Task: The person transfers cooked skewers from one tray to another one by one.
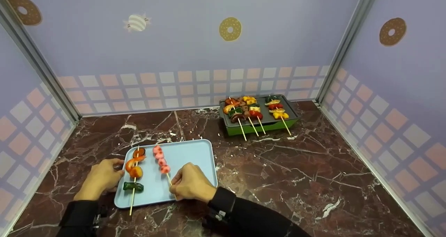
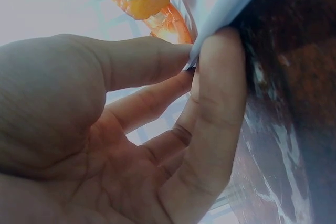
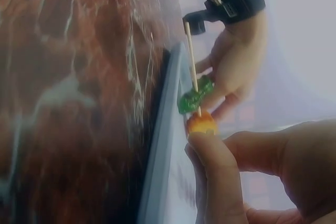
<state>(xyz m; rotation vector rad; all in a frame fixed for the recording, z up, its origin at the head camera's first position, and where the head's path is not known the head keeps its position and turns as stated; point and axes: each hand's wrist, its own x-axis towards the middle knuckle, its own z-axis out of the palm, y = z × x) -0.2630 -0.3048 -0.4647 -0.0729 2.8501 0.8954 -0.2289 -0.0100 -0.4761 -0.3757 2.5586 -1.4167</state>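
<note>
On the left side of the light blue tray (image 1: 193,155), my left hand (image 1: 102,177) pinches the rim between thumb and fingers. The left wrist view shows that rim (image 2: 223,3) between the thumb and index finger. My right hand (image 1: 191,183) pinches the lower stick of a skewer of pink balls (image 1: 161,160), whose balls lie over the tray. Beside it on the left lies a skewer with shrimp, a yellow-orange piece and green pepper (image 1: 134,187), its stick end past the front rim. In the right wrist view the pink skewer is hidden.
A green toy grill (image 1: 240,129) with a dark top plate (image 1: 263,106) stands at the back right, holding several food skewers (image 1: 277,108) with sticks over its front edge. Patterned walls (image 1: 195,48) enclose the dark marbled tabletop (image 1: 278,181) on three sides.
</note>
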